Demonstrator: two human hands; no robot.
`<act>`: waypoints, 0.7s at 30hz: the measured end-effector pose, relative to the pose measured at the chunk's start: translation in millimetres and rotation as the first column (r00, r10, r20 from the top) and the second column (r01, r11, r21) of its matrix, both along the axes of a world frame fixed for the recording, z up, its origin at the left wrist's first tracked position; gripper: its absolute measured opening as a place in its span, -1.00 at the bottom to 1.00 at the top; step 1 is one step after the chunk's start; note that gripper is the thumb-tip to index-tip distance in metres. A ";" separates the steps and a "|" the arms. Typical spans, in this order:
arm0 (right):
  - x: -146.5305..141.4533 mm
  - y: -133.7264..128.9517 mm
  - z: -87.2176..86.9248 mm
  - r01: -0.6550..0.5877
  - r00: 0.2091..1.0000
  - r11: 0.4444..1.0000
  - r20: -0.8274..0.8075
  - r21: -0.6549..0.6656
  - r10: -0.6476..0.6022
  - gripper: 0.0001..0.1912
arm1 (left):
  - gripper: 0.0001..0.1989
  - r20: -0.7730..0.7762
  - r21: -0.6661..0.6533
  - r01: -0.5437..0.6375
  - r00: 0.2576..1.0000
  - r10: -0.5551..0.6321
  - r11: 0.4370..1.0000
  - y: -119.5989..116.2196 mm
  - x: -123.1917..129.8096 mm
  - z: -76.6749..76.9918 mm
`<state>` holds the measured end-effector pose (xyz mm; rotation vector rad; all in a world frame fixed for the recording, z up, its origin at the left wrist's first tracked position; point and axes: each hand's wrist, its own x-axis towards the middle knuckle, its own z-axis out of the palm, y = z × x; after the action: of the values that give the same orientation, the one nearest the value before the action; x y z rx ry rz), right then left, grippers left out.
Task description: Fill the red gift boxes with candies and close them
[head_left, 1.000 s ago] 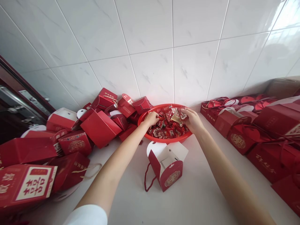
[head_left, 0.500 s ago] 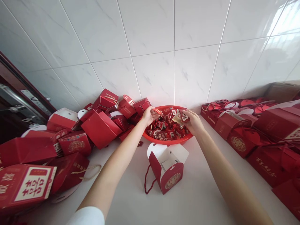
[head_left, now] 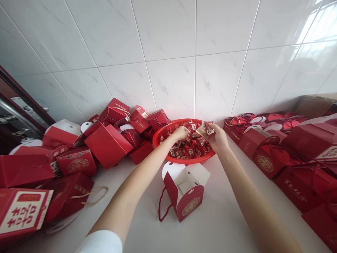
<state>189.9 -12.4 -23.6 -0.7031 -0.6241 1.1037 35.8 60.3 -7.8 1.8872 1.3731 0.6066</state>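
Note:
A red plastic basket (head_left: 158,140) full of wrapped candies (head_left: 191,149) stands against the wall. My left hand (head_left: 182,133) is over the middle of the basket, fingers pinched together; what they hold, if anything, is hidden. At the basket's right side my right hand (head_left: 218,138) is closed on wrapped candies (head_left: 206,130), one red and one cream-coloured. In front of the basket an open red gift box (head_left: 188,198) sits with its white flaps raised and its dark red cord handle hanging to the left. Neither hand touches this box.
Many red boxes (head_left: 107,146) are heaped on the left, some with rope handles. More red boxes (head_left: 265,144) stand in rows on the right. A tiled wall (head_left: 171,88) rises behind. A metal bar on a dark frame (head_left: 18,116) is at the far left.
My left hand has moved right, from the basket's left rim to above its middle, and its fingers have closed. My right hand still holds candies. The view has shifted slightly.

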 end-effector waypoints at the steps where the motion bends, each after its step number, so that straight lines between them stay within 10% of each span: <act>1: 0.1 0.4 -0.3 -0.001 1.000 1.000 -0.005 -0.003 0.001 -0.83 | -0.66 -0.017 0.050 -0.024 1.000 0.025 0.998 1.7 -1.5 -1.1; 7: 0.1 2.2 -1.5 0.008 1.000 1.000 -0.009 -0.008 -0.008 -0.84 | -0.56 -0.094 0.189 0.095 0.992 -0.078 0.977 -3.4 -9.6 -2.0; 18: -1.5 -0.6 1.8 0.014 1.000 1.000 -0.015 -0.005 -0.014 -0.83 | -0.87 -0.151 -0.002 0.529 0.839 -0.523 0.849 -24.3 -10.5 3.4; 21: -1.8 -2.3 3.3 0.019 1.000 1.000 -0.012 -0.016 -0.019 -0.84 | -0.70 -0.247 -0.040 0.581 0.783 -0.571 0.813 -30.9 -6.9 4.4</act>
<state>188.1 -14.7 -20.4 -0.7144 -0.5980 1.0958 28.9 29.4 -3.5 2.3257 0.8347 0.0838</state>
